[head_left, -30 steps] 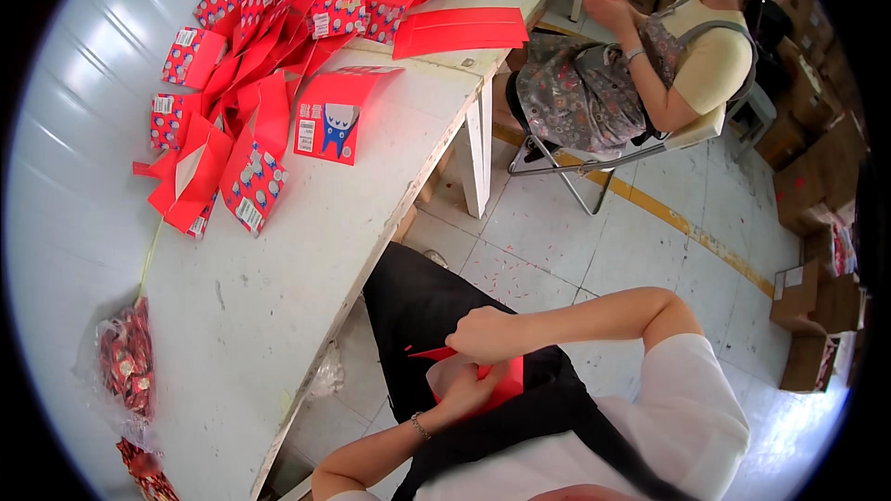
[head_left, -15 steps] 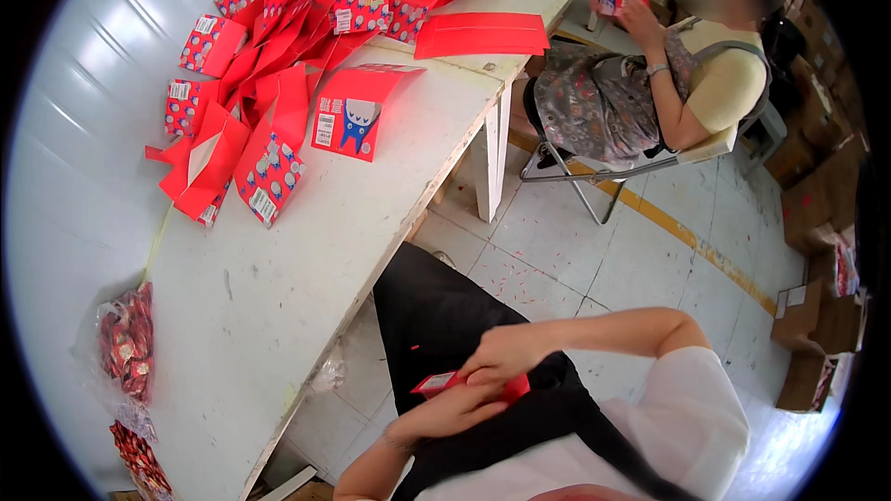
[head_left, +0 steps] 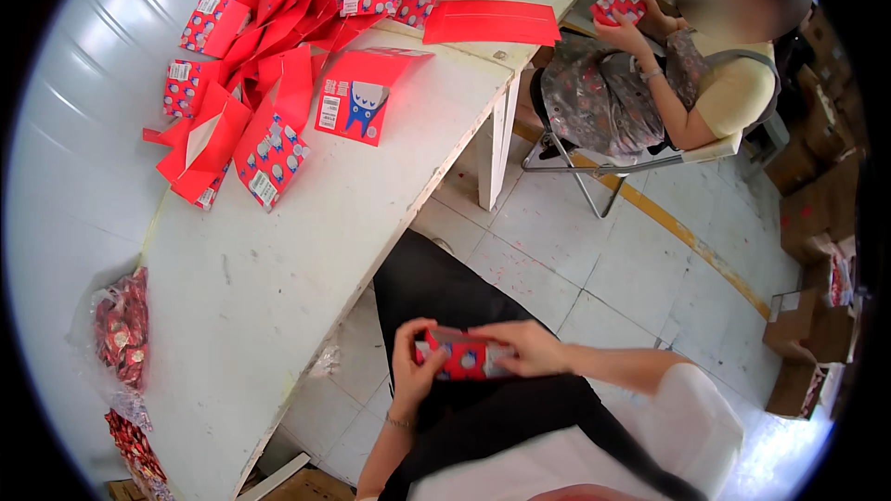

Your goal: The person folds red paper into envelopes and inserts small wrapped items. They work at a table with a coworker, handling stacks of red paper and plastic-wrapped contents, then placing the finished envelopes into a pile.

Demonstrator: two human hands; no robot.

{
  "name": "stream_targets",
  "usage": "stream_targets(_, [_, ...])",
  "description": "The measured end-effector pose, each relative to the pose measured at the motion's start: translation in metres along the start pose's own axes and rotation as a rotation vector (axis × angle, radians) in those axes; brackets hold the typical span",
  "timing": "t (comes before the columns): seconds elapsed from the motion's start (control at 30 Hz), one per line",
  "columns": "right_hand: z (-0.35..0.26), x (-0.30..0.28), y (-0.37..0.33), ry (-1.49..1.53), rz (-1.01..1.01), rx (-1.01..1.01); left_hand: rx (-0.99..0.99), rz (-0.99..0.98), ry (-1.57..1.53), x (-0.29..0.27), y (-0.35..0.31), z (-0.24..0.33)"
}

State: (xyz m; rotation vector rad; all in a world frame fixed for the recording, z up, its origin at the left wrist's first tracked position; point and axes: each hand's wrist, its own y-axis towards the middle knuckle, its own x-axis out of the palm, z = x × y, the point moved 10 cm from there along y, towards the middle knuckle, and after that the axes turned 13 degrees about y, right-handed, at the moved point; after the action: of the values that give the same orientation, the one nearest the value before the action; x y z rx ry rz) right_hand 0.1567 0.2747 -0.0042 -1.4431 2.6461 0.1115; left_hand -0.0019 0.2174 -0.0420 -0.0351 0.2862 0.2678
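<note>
Over my lap I hold a small red cardboard packet [head_left: 458, 358] with a blue-and-white pattern. My left hand [head_left: 414, 358] grips one end, its thumb across the front. The other end is pinched in my right hand [head_left: 522, 350]. Beneath the packet lies my black apron [head_left: 436, 283]. To the far left, the table carries a heap of similar folded red packets [head_left: 278, 37], some showing a label and dotted pattern. Nearest to me on the table is a red packet printed with a blue cartoon creature [head_left: 365, 109].
The white table [head_left: 278, 288] has its edge along my left side. A flat red sheet [head_left: 492, 22] lies near the heap. Plastic bags of red wrapped items [head_left: 122, 329] sit at far left. A co-worker [head_left: 650, 93] sits on a folding chair, holding a red packet. Cardboard boxes [head_left: 817, 213] line the right.
My hands have moved apart to the packet's two ends, and its patterned face now shows. Before, they overlapped on it. The co-worker's packet has turned. The view has shifted slightly.
</note>
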Motion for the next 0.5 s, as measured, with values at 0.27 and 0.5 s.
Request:
stream_targets(0.27, [0.037, -0.045, 0.071, 0.015, 0.089, -0.199, 0.453, 0.245, 0.436, -0.025, 0.027, -0.005])
stream_targets(0.5, [0.04, -0.023, 0.066, -0.022, -0.061, -0.409, 0.544, 0.298, 0.354, -0.018, -0.002, 0.0])
